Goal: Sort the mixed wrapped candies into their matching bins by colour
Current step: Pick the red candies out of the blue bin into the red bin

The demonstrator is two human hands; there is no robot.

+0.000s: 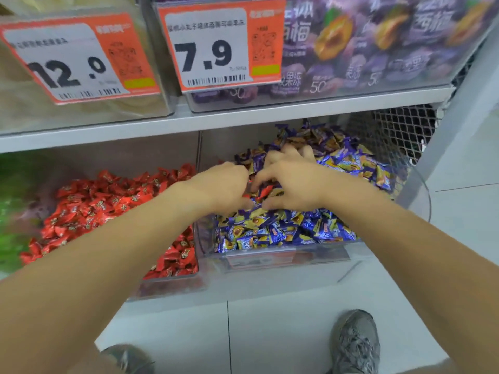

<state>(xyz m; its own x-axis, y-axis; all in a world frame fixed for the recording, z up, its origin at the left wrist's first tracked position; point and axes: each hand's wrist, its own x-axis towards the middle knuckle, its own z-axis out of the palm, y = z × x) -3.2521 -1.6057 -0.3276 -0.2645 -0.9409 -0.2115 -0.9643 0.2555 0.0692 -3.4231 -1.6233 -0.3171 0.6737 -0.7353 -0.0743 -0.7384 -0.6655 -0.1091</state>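
Shop shelving, grey shelf overhead with price tags; two clear bins below. Red candy bin at 9 o'clock, blue candy bin at centre. Both hands work over the blue pile. Stray red candy lies between them on the blue wrappers, long axis tilted toward 2 o'clock. Right hand: fingers spread, curled, hovering just beside it, thumb nearest. Left hand: fingers curled down; whether they pinch anything, cannot tell. Judgement: right hand is placed better to pick it.
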